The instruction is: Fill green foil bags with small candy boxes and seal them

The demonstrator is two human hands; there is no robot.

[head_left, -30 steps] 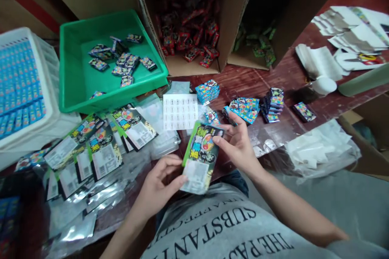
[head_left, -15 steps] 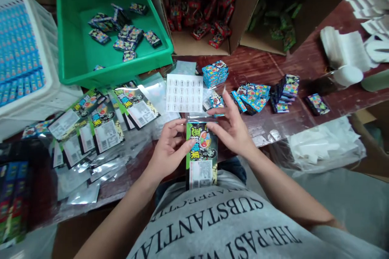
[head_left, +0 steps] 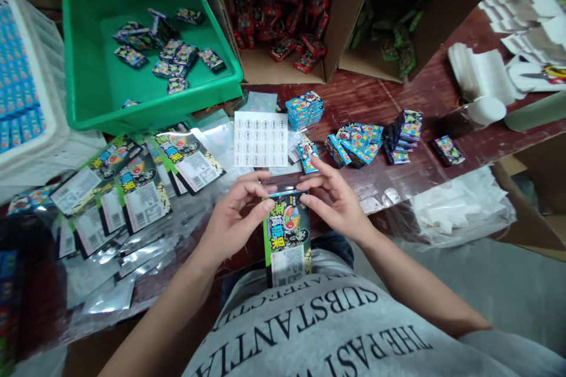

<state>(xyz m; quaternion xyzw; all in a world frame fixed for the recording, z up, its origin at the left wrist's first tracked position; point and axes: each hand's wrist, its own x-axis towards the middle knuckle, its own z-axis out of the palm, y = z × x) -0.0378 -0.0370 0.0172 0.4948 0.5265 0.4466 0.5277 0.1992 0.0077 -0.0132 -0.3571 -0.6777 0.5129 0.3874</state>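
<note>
A printed black and green candy bag (head_left: 287,224) with a clear top edge hangs upright against the grey shirt. My left hand (head_left: 239,209) pinches its upper left corner, the thumb lying on the front. At the upper right corner my right hand (head_left: 331,197) grips the bag's edge between thumb and fingers. Just beyond the fingers lies a small blue candy box (head_left: 308,156). A sheet of round stickers (head_left: 260,138) rests on the table, beside a stack of blue boxes (head_left: 305,111).
More printed bags (head_left: 141,188) spread over the left of the table (head_left: 424,91). A green bin (head_left: 152,105) with dark boxes stands behind them, next to a white crate (head_left: 53,70). Cardboard cartons (head_left: 283,68) line the back. Blue boxes (head_left: 360,141) and dark boxes (head_left: 404,132) lie at right.
My right index finger has come down, and the right hand now grips the bag's top edge. The small blue box is more exposed. The whole view has shifted slightly.
</note>
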